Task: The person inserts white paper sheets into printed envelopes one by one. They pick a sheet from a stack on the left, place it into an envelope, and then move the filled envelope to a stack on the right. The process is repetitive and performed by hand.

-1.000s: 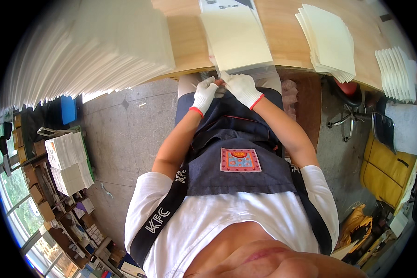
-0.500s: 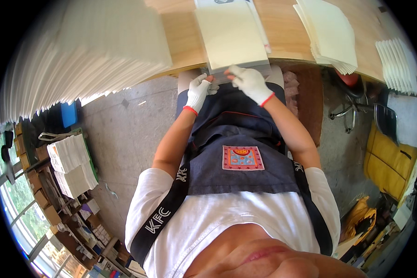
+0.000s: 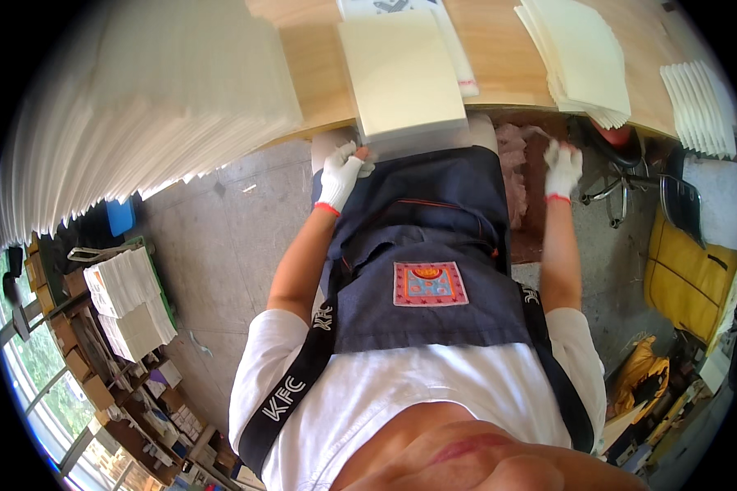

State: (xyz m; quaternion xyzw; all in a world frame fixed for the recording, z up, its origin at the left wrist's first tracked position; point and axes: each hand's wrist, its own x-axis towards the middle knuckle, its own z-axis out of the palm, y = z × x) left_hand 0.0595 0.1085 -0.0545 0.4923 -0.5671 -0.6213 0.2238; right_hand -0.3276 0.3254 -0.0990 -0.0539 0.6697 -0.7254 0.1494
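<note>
A stack of cream sheets (image 3: 403,74) lies at the table's front edge, with a greyish, see-through-looking strip (image 3: 418,139) along its near side. My left hand (image 3: 341,174), in a white glove with a red cuff, is at the strip's left corner, fingers curled. Whether it grips the strip cannot be made out. My right hand (image 3: 562,172), gloved alike, is out to the right of my lap, apart from the stack. Its fingers are closed and slightly blurred; anything in them is hidden. Beside it, crumpled pinkish material (image 3: 513,168) hangs by a reddish-brown panel (image 3: 535,196).
Tall piles of folded white sheets (image 3: 180,90) fill the table's left. More cream sheets (image 3: 581,57) and a small white pile (image 3: 698,110) lie on the right. A printed sheet (image 3: 458,65) is under the middle stack. A wheeled chair (image 3: 618,188) stands right.
My right hand has left the stack's near edge and swung right, beyond my lap. My left hand has shifted slightly left and down, staying near the stack's corner.
</note>
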